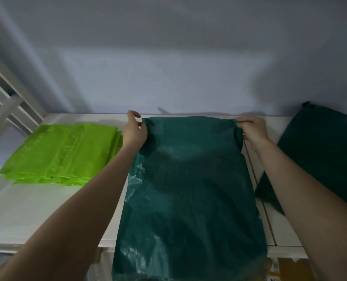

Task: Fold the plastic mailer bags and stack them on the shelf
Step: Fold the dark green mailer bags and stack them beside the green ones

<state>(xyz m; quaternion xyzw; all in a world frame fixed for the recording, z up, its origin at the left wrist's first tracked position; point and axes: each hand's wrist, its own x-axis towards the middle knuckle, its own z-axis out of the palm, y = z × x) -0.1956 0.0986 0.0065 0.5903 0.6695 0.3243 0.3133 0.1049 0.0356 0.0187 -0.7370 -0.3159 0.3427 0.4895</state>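
Dark green bag [191, 189] lies flat on white shelf [37, 216], long way running from wall out to front edge, near end hanging over edge. Left hand [134, 132] pinches far left corner, thumb and fingers squeezed on plastic. Right hand [253, 130] pinches far right corner, fingers curled round it. Pile of light green bags [61, 153] lies at left. Another dark green bag [320, 155] at right, leaning on wall.

Dark green mailer bag [188, 189] flat on shelf [37, 216]
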